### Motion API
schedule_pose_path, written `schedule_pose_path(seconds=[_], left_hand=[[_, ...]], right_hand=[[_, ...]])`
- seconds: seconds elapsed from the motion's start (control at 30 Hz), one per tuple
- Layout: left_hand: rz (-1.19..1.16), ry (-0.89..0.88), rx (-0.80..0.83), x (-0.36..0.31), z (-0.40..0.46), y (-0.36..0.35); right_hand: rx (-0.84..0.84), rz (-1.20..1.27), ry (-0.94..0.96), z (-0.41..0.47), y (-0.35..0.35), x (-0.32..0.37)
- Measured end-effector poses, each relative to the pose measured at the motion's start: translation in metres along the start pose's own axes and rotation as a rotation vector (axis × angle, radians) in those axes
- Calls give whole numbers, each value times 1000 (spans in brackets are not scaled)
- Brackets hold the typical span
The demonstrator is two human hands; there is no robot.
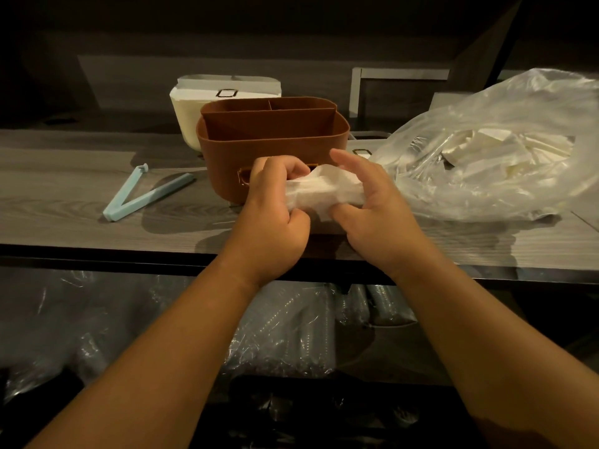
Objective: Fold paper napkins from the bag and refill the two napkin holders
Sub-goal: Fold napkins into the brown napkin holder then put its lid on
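Both hands hold one white paper napkin [324, 191] just above the table, in front of the brown napkin holder [272, 137]. My left hand [275, 215] grips the napkin's left end with curled fingers. My right hand [376, 209] pinches its right end between thumb and fingers, with the index finger raised. The brown holder has several compartments, and none of them shows napkins. Behind it stands a white napkin holder [191, 115] holding white napkins. To the right lies a clear plastic bag [492, 150] with more white napkins inside.
A light blue bag clip [142, 194] lies open on the grey wood-grain table [64, 196] to the left. Below the table's front edge, a shelf holds plastic-wrapped stacks of cups [291, 332]. A grey frame [402, 74] stands at the back right.
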State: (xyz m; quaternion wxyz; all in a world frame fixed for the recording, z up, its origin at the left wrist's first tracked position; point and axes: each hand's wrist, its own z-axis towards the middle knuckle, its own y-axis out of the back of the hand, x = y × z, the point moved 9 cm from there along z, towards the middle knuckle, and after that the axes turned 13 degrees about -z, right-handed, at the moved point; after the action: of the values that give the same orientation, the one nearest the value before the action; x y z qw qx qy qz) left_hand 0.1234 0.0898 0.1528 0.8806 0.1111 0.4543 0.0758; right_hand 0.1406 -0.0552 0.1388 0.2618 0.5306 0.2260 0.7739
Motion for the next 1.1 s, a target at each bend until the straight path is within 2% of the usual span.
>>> schedule_pose_path(seconds=[0.23,0.63,0.83,0.97,1.1], left_hand=[[-4,56,31,9,3,-3],[12,46,-121,10,0,10],[-78,138,-101,15,0,11],[-142,201,-22,17,2,7],[-112,213,40,18,3,2]], right_hand=[[63,200,-45,0,-5,-3],[74,390,-174,4,-8,-15],[96,394,-188,8,-11,-17],[125,378,-170,7,-12,-17],[143,330,-154,6,-12,-13]])
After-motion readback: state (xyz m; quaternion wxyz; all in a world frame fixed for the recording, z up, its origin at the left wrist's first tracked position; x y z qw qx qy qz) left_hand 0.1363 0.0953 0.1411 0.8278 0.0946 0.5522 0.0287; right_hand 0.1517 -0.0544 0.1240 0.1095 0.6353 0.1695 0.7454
